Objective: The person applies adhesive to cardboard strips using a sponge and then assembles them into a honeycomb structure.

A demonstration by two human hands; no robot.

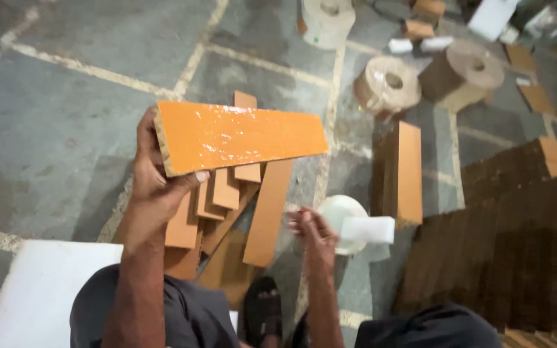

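My left hand (153, 177) grips 1 glossy orange board (240, 136) at its left end, thumb on the front face, and holds it up flat above the stone floor (66, 109). Under it lies a loose pile of smaller orange pieces (233, 212). My right hand (311, 232) is blurred, fingers loosely bent; I cannot tell if it pinches something. Just beside it are a white round container (338, 209) and a white block (367, 229).

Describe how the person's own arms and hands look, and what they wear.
Both forearms are bare, with no sleeves, gloves, watch or bands showing. The left hand and right hand are bare too, with no rings that can be made out; the right one is motion-blurred. Dark grey cloth covers the lap below.
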